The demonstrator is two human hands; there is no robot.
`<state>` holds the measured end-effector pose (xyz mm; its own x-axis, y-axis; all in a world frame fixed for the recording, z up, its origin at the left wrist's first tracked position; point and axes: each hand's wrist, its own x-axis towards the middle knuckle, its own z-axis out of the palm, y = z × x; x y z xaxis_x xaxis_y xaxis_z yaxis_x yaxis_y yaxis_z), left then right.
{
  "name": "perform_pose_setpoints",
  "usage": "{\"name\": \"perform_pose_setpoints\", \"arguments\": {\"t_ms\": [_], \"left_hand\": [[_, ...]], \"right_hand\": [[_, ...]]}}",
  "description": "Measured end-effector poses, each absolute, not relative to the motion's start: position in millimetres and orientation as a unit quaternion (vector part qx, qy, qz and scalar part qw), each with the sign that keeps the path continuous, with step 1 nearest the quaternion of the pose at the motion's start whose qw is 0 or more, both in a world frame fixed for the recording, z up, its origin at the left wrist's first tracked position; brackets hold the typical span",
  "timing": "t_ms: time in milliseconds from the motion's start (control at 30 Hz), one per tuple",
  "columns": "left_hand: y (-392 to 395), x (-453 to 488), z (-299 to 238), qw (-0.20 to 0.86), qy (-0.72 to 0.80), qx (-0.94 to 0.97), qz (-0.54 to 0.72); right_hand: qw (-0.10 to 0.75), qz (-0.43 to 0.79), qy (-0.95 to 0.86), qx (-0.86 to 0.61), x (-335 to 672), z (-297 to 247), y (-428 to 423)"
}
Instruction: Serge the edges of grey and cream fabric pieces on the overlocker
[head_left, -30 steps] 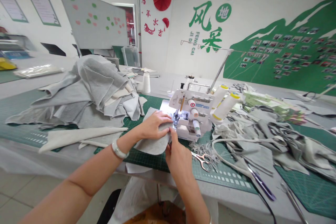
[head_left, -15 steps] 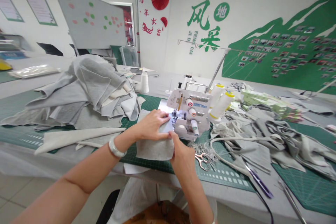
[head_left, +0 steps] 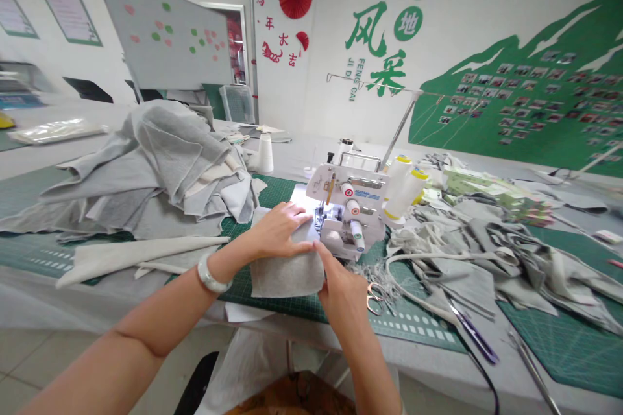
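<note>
Head view, looking down at a long table: the left hand (head_left: 280,230) lies spread and flat, palm down, pressing on a gray fabric piece (head_left: 287,275), with its fingertips just short of the overlocker's presser foot (head_left: 320,215). The right hand (head_left: 341,292) is drawn together, its thumb and fingers pinching the right edge of the piece, just in front of the overlocker (head_left: 350,207). The piece lies on a green cutting mat (head_left: 253,292), and its far end runs beneath the left hand toward the foot. Whether it reaches under the foot is hidden by the hand. A white bead bracelet (head_left: 213,274) circles the left wrist.

Small scissors (head_left: 376,298) lie on the mat just right of the right hand, beside a tuft of thread scraps (head_left: 374,272). Two white thread cones (head_left: 399,188) stand at the back of the overlocker. A large heap of gray fabric (head_left: 156,168) fills the left of the table, and tangled gray offcuts (head_left: 487,266) spread across the right. A green wall mural (head_left: 516,71) covers the upper right.
</note>
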<state>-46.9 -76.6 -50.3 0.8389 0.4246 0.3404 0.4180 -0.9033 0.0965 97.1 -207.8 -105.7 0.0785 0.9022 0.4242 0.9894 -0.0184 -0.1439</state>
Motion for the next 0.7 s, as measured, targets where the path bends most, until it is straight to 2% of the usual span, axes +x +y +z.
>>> {"name": "perform_pose_setpoints", "arguments": {"t_ms": [100, 300, 533, 700], "left_hand": [[-79.2, -51.5, -49.5, 0.003, 0.206, 0.961, 0.182], [-79.6, -48.3, -48.3, 0.002, 0.187, 0.967, 0.174], [-77.7, -44.7, -51.4, 0.001, 0.204, 0.962, 0.182], [-69.1, -43.6, -52.4, 0.051, 0.202, 0.961, 0.184]], "right_hand": [[0.184, -0.100, -0.683, -0.699, 98.4, -104.5, -206.5], [0.206, -0.078, -0.696, -0.684, 107.0, -99.0, -204.6], [0.180, -0.100, -0.686, -0.698, 115.0, -100.1, -202.7], [0.219, -0.148, -0.666, -0.697, 108.7, -107.0, -201.0]]}}
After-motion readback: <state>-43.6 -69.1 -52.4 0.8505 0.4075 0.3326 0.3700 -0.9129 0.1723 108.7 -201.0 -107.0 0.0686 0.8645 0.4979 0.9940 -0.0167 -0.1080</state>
